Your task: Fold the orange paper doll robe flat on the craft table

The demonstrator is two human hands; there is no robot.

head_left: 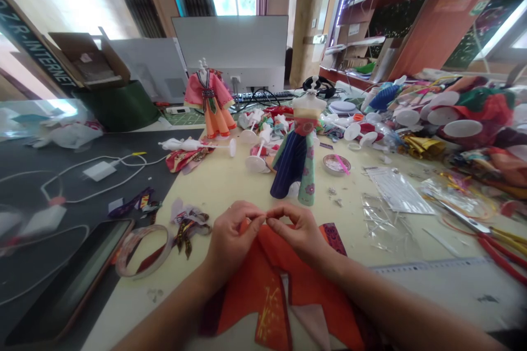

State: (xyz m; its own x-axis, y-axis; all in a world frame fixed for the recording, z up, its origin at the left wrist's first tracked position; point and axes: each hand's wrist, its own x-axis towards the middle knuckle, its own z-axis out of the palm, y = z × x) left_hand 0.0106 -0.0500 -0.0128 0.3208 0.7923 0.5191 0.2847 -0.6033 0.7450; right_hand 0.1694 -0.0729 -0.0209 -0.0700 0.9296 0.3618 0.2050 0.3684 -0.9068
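Note:
A small orange-red doll garment [242, 296] with dark patterned trim lies on the cream table in front of me. At its upper edge my left hand [236, 236] pinches the cloth between thumb and forefinger. Close beside it, fingertips nearly meeting, my right hand [298, 233] pinches the same edge. Anything tiny between the fingertips is too small to make out. Just beyond the hands stands a white doll mannequin in a navy and green floral skirt [290, 164]. Farther back to the left, another mannequin wears a pink and orange robe [209, 98].
Left of the hands lie a tape roll [144, 252], fabric scraps [189, 225] and a tablet [69, 285]. To the right are clear plastic bags [399, 189], scissors [465, 214] and a ruler [428, 266]. A small dish [336, 164] and a monitor [230, 44] stand farther back.

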